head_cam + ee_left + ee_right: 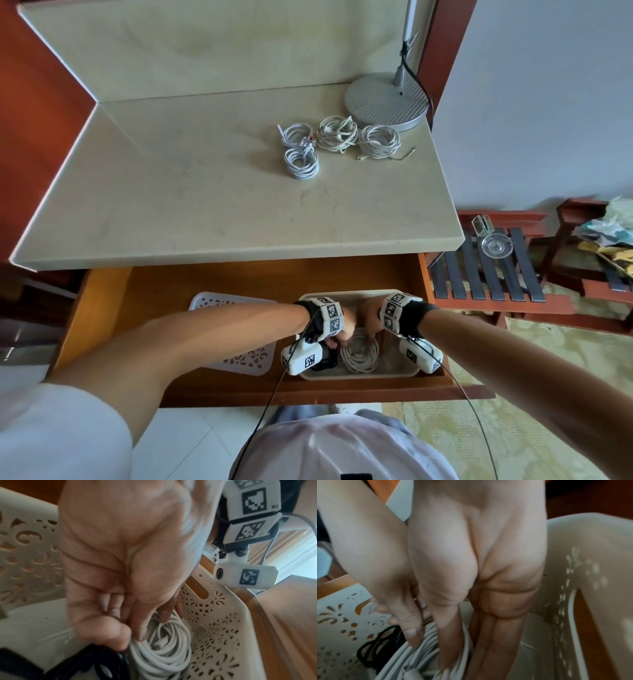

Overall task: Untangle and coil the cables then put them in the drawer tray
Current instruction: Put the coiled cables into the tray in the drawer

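Note:
A white cable coil [359, 356] [163, 655] [397, 666] lies in the beige perforated tray [359, 376] [223, 635] [590, 534] inside the open drawer. My left hand [337, 332] [133, 635] pinches the coil's left side between thumb and curled fingers. My right hand [371, 325] [465, 655] reaches down into the tray and pinches the coil's far strands between thumb and long fingers. A black cable [325, 363] [106, 666] [376, 650] sits in the tray's left end, under my left wrist. Several more white coils [337, 137] rest on the countertop.
A grey lamp base [387, 102] stands behind the countertop coils. A white perforated basket [212, 305] lies in the drawer's left part, under my left forearm. The drawer front [325, 394] is near my body. A wooden rack with a glass dish [496, 246] stands to the right.

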Demonstrator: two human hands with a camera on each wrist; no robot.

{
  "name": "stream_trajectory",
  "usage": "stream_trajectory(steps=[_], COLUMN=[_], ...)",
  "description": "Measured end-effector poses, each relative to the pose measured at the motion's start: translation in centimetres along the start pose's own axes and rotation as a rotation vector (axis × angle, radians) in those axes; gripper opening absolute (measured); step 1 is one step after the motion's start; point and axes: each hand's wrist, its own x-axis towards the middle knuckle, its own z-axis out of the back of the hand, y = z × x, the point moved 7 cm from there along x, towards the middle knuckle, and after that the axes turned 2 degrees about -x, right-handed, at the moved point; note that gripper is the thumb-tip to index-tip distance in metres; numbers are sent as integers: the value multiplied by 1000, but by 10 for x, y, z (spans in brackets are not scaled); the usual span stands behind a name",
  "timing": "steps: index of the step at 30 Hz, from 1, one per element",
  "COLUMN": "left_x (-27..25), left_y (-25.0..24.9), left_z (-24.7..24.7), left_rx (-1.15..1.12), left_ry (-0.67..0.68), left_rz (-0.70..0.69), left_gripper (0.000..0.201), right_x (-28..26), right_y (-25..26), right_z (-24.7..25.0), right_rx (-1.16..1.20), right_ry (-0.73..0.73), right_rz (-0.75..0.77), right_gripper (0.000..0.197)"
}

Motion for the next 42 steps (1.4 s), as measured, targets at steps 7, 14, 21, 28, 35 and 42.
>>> stream_trajectory(steps=[7, 14, 21, 28, 35, 42], left_x=[-10, -12, -52, -136, -141, -125], left_y=[-1, -11, 9, 67, 113, 106], left_z=[16, -1, 51, 198, 301, 323], left_rx=[210, 369, 38, -446, -652, -670], left_ry=[-187, -106, -21, -493, -975, -976], left_rz=[-119, -222, -241, -413, -196, -221], left_gripper=[22, 36, 33, 27, 43, 36], right_x=[0, -16, -38, -123, -130, -82], right_y=[-6, 4, 2, 17, -21, -26], right_z=[2, 5, 34, 155, 292, 320], right_rx=[79, 113, 220, 586, 1098, 1255], right_ry=[-44, 10, 40, -35, -654, -588], right_rz=[-4, 6, -73, 208, 158, 100], right_gripper=[52, 41, 40, 27, 29, 18])
